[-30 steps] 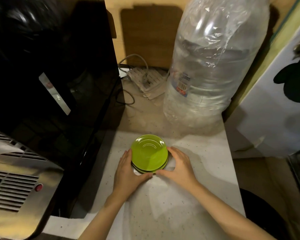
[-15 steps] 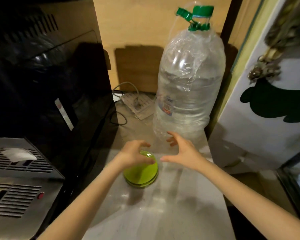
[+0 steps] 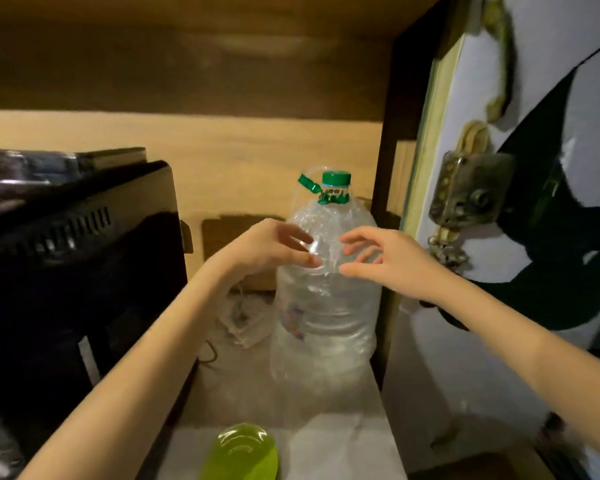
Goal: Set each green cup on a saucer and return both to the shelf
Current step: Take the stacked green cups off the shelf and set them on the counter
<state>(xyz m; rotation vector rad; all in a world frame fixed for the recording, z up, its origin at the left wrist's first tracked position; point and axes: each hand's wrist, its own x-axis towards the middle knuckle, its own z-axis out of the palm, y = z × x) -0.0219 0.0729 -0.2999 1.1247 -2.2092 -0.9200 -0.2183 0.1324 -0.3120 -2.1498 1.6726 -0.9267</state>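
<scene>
A stack of lime-green saucers [image 3: 242,453] lies on the white counter [image 3: 340,455] at the bottom edge of the view, partly cut off. No green cup is in sight. My left hand [image 3: 271,249] and my right hand [image 3: 381,261] are both raised well above the saucers, in front of a big clear water bottle. Each hand has its fingers spread and holds nothing. The fingertips face each other with a small gap between them. Whether they touch the bottle I cannot tell.
The large clear water bottle [image 3: 326,306] with a green cap stands at the back of the counter. A black appliance [image 3: 77,289] fills the left side. A power strip with cables [image 3: 243,320] lies behind. A wooden shelf underside [image 3: 205,64] spans above; a white door [image 3: 534,237] is at right.
Both hands let go of the green saucers and rose up and forward to bottle height. The view tilted upward, so the saucers dropped to the bottom edge.
</scene>
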